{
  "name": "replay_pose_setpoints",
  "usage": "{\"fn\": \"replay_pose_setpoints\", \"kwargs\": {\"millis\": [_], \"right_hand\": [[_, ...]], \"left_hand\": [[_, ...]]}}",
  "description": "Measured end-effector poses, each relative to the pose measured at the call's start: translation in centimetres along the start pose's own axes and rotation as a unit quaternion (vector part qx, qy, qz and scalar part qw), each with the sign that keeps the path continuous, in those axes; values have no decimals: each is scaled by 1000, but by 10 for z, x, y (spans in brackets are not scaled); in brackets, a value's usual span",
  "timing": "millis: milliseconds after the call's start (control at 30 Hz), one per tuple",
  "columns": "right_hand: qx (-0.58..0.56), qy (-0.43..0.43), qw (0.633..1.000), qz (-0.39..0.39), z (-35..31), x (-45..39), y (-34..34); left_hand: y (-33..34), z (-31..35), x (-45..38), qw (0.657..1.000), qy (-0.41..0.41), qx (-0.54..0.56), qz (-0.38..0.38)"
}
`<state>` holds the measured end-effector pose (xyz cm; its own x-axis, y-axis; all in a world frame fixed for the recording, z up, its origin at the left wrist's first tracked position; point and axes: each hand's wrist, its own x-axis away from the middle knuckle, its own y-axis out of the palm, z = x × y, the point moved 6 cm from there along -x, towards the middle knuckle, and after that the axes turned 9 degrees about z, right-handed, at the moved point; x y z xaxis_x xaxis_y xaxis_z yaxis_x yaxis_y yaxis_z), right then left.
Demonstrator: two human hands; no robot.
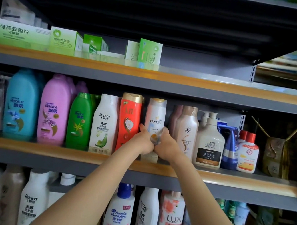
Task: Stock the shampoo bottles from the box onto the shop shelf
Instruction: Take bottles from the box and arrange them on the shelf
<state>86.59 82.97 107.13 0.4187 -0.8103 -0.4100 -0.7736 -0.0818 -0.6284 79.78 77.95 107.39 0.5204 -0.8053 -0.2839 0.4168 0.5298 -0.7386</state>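
Head view shows both hands wrapped around the lower half of a white Pantene bottle [155,121], the left hand [144,140] curled on its left side and the right hand [167,145] curled on its right, knuckles nearly touching in front of the label. The bottle stands upright on the middle shelf [43,150], in the gap between the red bottle [129,121] and the beige bottle [186,129]. Its base appears to rest just behind the orange shelf lip, though the wrists hide part of it. The supply box is out of sight.

To finish this placement well, I would keep the bottle vertical and slide it straight back, not sideways, since the red bottle sits just beside it and could tip into the white Raclen bottle [104,123]. Turning the label squarely forward fits the rest of the row. Letting go 1 hand at a time seems wise, so the tall, narrow bottle stays steady. The fingers should draw back along the bottle's sides without brushing either neighbour.
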Motion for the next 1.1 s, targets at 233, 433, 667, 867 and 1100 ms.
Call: {"fn": "replay_pose_setpoints", "kwargs": {"millis": [233,433,667,867,1100], "right_hand": [[-13,-3,1000,14,6,-4,0],[-133,38,990,-21,12,-15,2],[-315,112,940,-58,18,-29,18],[-336,112,933,-57,17,-30,21],[-345,113,931,-42,12,-23,17]], "left_hand": [[3,-1,0,1000,0,9,6],[8,-1,-2,1000,5,5,12],[6,-3,-10,999,13,48,23],[6,-6,-15,996,-13,86,2],[9,-7,-16,981,-16,193,12]]}}
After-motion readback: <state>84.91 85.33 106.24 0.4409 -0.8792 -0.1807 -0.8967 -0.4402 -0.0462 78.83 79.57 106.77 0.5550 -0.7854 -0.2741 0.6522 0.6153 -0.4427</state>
